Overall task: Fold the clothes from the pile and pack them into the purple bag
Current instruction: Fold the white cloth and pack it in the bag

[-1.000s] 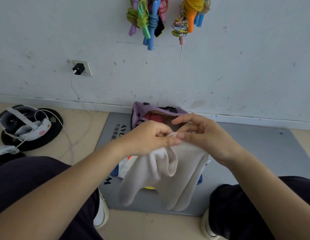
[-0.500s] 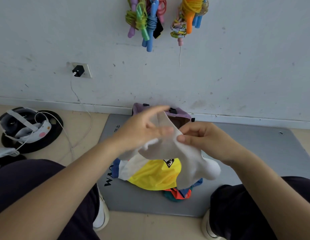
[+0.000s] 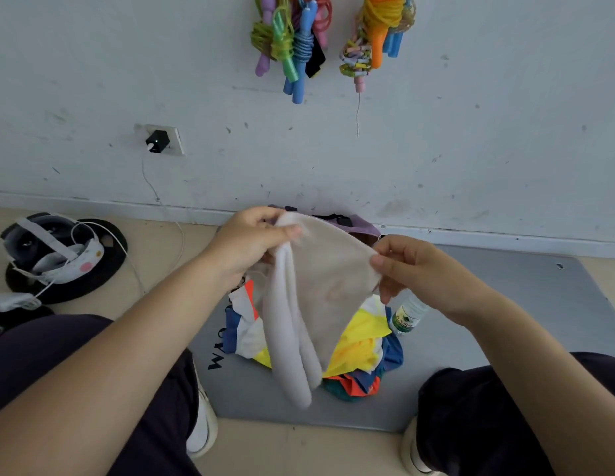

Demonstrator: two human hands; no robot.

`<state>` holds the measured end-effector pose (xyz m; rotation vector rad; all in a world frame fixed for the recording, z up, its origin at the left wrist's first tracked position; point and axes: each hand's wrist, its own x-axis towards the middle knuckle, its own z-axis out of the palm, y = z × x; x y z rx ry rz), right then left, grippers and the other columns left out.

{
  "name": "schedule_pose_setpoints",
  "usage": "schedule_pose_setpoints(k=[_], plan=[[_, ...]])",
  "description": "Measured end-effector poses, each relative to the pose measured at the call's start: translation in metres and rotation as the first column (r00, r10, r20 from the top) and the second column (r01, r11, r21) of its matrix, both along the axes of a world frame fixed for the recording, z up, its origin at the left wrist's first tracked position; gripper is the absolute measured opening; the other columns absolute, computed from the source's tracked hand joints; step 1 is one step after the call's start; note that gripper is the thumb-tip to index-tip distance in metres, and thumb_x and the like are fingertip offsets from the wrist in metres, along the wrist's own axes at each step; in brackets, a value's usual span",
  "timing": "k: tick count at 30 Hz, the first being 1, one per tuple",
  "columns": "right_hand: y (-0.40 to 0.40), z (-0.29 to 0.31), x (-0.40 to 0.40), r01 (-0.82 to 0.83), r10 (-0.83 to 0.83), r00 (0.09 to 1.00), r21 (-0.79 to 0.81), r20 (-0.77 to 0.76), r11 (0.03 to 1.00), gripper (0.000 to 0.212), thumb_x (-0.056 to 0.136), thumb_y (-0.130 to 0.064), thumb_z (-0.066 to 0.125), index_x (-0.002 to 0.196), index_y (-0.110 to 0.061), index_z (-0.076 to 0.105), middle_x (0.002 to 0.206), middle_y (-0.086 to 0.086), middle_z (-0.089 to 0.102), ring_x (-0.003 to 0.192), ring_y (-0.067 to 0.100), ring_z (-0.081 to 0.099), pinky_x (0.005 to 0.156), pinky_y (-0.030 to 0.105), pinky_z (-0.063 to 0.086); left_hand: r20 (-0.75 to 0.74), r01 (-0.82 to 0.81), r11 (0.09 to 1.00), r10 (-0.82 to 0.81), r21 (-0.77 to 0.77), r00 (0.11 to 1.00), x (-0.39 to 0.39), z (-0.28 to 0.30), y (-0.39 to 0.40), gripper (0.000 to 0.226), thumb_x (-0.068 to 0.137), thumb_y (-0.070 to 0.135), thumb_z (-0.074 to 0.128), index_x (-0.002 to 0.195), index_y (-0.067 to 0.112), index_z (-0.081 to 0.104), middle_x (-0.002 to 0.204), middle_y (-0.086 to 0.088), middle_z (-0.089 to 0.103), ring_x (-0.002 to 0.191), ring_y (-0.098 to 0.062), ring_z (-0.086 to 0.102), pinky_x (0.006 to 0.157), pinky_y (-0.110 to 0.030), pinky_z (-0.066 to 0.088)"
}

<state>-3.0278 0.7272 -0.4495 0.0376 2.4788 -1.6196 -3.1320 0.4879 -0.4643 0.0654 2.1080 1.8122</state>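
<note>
left hand: pinching the cream fleece garment's top edge
right hand: pinching its other corner
pile: bright multicoloured clothes pile on grey mat

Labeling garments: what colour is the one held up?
Pale cream garment, plain; head view, the only one, shows it.

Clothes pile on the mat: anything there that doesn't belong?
Yes. A plastic water bottle lies on the grey mat against the right edge of the clothes pile, under the right hand. It is not clothing.
</note>
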Motion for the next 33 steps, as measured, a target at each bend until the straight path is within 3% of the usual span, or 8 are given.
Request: schedule_pose_setpoints(k=[3, 9, 12, 16, 21, 26, 30, 33], plan=[[-0.004, 0.000, -0.001, 0.073, -0.075, 0.997, -0.042, -0.035, 0.996, 0.011, 0.098, -0.012, 0.056, 0.089, -0.006, 0.059, 0.064, 0.008, 0.069, 0.051, 0.020, 0.060, 0.062, 0.039, 0.046, -0.003, 0.134, 0.991, -0.135, -0.029, 0.991, 0.004, -0.001, 0.001, 0.056, 0.081, -0.002, 0.074, 0.131, 0.018, 0.058, 0.092, -0.007, 0.074, 0.077, -0.022, 0.067, 0.081, -0.038, 0.058], [-0.013, 0.001, 0.003, -0.052, 0.053, 0.999, -0.177, -0.002, 0.983, 0.030, 0.095, -0.007, 0.061, 0.122, -0.015, 0.053, 0.070, 0.017, 0.071, 0.057, 0.030, 0.067, 0.061, 0.039, 0.053, -0.220, 0.278, 0.947, -0.309, -0.161, 0.925, 0.021, 0.009, 0.007, 0.034, 0.092, 0.006, 0.065, 0.114, 0.032, 0.065, 0.088, 0.006, 0.077, 0.060, 0.003, 0.062, 0.053, -0.016, 0.050], [-0.018, -0.002, 0.004, -0.152, 0.159, 0.987, -0.200, 0.020, 0.968, 0.048, 0.094, -0.010, 0.062, 0.136, -0.030, 0.048, 0.072, 0.016, 0.071, 0.062, 0.032, 0.069, 0.062, 0.035, 0.055, -0.233, 0.455, 0.885, -0.464, -0.093, 0.855, 0.032, 0.015, 0.012, 0.036, 0.094, 0.003, 0.062, 0.118, 0.029, 0.065, 0.092, 0.002, 0.077, 0.073, 0.004, 0.067, 0.065, -0.008, 0.047], [-0.017, -0.001, 0.004, -0.163, 0.179, 0.981, -0.196, 0.068, 0.967, 0.018, 0.095, -0.014, 0.062, 0.113, -0.014, 0.061, 0.079, 0.019, 0.073, 0.058, 0.026, 0.067, 0.061, 0.030, 0.053, -0.277, 0.485, 0.870, -0.490, -0.093, 0.826, 0.034, 0.016, 0.013, 0.029, 0.090, 0.005, 0.068, 0.111, 0.026, 0.069, 0.091, 0.001, 0.077, 0.085, -0.001, 0.067, 0.077, -0.010, 0.046], [-0.006, 0.006, 0.003, -0.069, 0.077, 0.997, -0.196, 0.032, 0.978, 0.005, 0.094, -0.009, 0.060, 0.096, -0.004, 0.061, 0.077, 0.020, 0.072, 0.058, 0.029, 0.066, 0.062, 0.029, 0.054, -0.165, 0.523, 0.820, -0.563, -0.233, 0.810, 0.023, 0.016, 0.005, 0.006, 0.081, 0.017, 0.079, 0.085, 0.013, 0.075, 0.073, -0.001, 0.070, 0.061, -0.004, 0.058, 0.057, -0.016, 0.047], [-0.002, 0.009, 0.004, -0.051, 0.056, 0.998, -0.206, 0.022, 0.977, 0.009, 0.092, -0.011, 0.063, 0.098, -0.004, 0.062, 0.079, 0.022, 0.073, 0.060, 0.027, 0.068, 0.067, 0.033, 0.056, -0.065, 0.491, 0.868, -0.488, 0.068, 0.871, 0.017, 0.016, -0.001, 0.011, 0.078, 0.028, 0.073, 0.079, 0.018, 0.074, 0.076, 0.000, 0.068, 0.069, -0.010, 0.065, 0.057, -0.026, 0.056], [-0.006, 0.008, 0.004, -0.005, 0.014, 0.999, -0.216, 0.038, 0.976, 0.027, 0.093, -0.009, 0.063, 0.119, -0.013, 0.054, 0.075, 0.020, 0.072, 0.066, 0.031, 0.071, 0.066, 0.034, 0.057, -0.024, 0.363, 0.929, -0.362, 0.067, 0.932, 0.016, 0.011, 0.003, 0.016, 0.080, 0.023, 0.074, 0.088, 0.008, 0.072, 0.082, -0.011, 0.067, 0.069, -0.016, 0.068, 0.058, -0.028, 0.058], [-0.011, 0.011, 0.007, -0.053, 0.071, 0.996, -0.271, 0.057, 0.961, 0.023, 0.089, -0.012, 0.066, 0.109, -0.006, 0.056, 0.084, 0.023, 0.073, 0.075, 0.033, 0.073, 0.068, 0.030, 0.057, -0.041, 0.241, 0.968, -0.239, 0.067, 0.970, 0.017, 0.007, 0.008, 0.011, 0.090, 0.012, 0.068, 0.093, 0.001, 0.069, 0.085, -0.014, 0.064, 0.071, -0.017, 0.066, 0.067, -0.032, 0.061]])
